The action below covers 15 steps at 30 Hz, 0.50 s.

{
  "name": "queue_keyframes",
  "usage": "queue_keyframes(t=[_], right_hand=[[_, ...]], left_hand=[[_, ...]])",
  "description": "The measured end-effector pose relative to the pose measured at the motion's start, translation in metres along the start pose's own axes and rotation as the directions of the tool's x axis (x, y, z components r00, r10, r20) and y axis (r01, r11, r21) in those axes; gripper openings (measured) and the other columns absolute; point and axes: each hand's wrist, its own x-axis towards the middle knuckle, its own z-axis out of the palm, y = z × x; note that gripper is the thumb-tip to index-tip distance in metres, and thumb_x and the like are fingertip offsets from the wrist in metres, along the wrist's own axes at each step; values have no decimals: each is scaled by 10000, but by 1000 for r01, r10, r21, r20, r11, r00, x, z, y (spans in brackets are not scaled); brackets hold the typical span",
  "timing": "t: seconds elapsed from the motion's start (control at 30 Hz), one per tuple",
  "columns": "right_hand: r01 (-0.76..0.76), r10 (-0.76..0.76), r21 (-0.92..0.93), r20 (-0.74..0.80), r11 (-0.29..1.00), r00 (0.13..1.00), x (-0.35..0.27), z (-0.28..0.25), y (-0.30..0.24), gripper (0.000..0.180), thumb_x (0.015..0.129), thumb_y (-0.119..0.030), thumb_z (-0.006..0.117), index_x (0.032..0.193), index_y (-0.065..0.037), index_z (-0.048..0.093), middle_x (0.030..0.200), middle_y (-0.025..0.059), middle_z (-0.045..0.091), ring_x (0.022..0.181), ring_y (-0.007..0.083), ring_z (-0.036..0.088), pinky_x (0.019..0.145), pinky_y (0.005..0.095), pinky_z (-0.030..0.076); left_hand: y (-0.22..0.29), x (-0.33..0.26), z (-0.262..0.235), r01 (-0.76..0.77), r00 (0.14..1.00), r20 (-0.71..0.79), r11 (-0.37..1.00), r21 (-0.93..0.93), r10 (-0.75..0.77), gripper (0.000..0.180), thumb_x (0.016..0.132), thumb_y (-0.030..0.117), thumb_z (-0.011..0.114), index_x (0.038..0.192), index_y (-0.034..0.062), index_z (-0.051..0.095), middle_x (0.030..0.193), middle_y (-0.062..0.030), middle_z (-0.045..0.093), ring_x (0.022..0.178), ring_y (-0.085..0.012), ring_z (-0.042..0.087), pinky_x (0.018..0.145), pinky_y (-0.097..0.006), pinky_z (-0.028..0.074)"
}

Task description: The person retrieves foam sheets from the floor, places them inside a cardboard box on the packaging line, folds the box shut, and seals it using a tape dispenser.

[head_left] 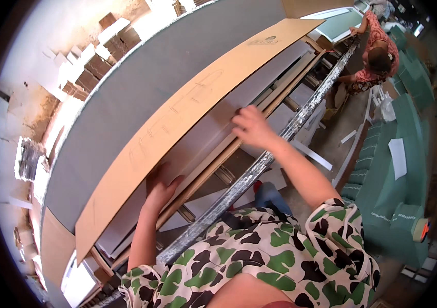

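A long cardboard carton [192, 102] lies across in front of me, its brown flap standing up along the far side. Inside it are long pale panels [205, 138], with narrow brown and dark strips along the near side. My left hand [161, 191] reaches into the carton under the flap, thumb spread from the fingers, next to a panel; the fingertips are in shadow. Farther right, my right hand [251, 126] is over the same panels with its fingers curled together. A small dark spot shows at its fingertips, and what they grip is hidden.
A worn metal rail [280, 143] runs between me and the carton, with rollers [224, 174] beneath. Behind lies a wide grey surface [177, 51]. At the far right a co-worker [380, 51] bends over near green machinery [382, 169]. Stacked brown-and-white bundles [95, 64] stand far left.
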Motion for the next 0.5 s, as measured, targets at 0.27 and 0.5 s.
queue_keyframes(t=[0.27,0.5], right_hand=[[-221,147,-225,-307,949,940,-9,-107,229,230,784,-137,658,1009,-85,658,1060,149,602,993,362,528,882,429,441],[-274,248,-228,-136,934,959,63,-146,378,259,847,-74,545,1091,-54,630,1086,175,599,1012,386,529,899,443,433]], left_hand=[[90,76,35,-23,999,41,995,-99,28,593,774,360,740,1238,41,555,1334,-207,456,1255,-374,402,1058,-430,320],[180,114,64,113,988,89,988,108,-122,965,628,561,778,1387,83,422,1430,-221,352,1343,-383,299,1074,-512,255]])
